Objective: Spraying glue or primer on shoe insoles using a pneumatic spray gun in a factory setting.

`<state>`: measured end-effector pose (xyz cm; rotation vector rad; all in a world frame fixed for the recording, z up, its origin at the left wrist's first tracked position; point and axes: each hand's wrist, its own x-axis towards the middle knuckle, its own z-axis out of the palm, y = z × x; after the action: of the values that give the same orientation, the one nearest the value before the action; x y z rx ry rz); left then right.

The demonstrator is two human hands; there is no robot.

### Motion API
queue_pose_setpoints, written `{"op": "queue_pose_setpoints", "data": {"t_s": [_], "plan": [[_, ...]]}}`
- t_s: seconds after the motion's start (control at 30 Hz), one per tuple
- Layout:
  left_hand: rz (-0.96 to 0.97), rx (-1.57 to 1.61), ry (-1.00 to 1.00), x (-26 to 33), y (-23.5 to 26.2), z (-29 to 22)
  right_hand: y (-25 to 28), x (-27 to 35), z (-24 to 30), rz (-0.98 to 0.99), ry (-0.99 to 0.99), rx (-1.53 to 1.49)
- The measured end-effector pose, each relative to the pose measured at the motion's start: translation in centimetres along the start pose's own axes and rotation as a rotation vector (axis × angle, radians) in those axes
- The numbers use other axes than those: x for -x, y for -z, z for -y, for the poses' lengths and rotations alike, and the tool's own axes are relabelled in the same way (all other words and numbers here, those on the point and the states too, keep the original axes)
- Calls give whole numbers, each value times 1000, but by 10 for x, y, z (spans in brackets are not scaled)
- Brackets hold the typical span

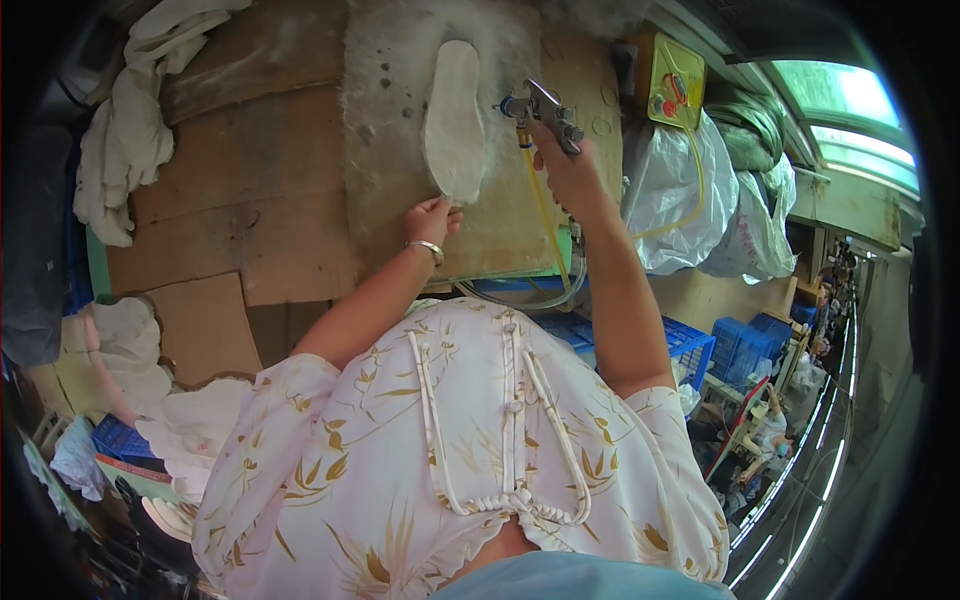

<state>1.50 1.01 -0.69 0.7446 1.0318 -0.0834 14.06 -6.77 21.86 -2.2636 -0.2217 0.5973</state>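
My right hand [575, 172] is wrapped round a metal spray gun [545, 112], whose nozzle points left toward a white shoe insole [456, 115]. A yellow hose [545, 215] hangs down from the gun. The insole lies on a cardboard sheet [385, 190] coated with whitish residue. My left hand [432, 218], with a bracelet at the wrist, pinches the insole's near end. The gun is a short way right of the insole, not touching it.
A yellow container [676, 80] with a hose stands at the far right, beside plastic bags [680, 200]. White cloth [125, 140] is heaped at the left. Stacked white insole shapes [195, 410] lie at the lower left. Blue crates [745, 345] and another person [770, 440] are at the right.
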Motion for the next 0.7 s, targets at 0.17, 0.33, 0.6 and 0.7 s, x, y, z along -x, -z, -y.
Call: {"op": "queue_pose_setpoints", "data": {"t_s": [0.17,0.33,0.6,0.7], "plan": [[21,2,-16,0,0,1,6,25,-2,44,-89,28],[25,6,-21,-2,1,2,9,45,-17,66,-76,-3],[41,24,-47,-2,2,3,9,75,-41,112,-52,-7],[30,15,-46,0,1,2,8,84,-57,133,3,-24]]}}
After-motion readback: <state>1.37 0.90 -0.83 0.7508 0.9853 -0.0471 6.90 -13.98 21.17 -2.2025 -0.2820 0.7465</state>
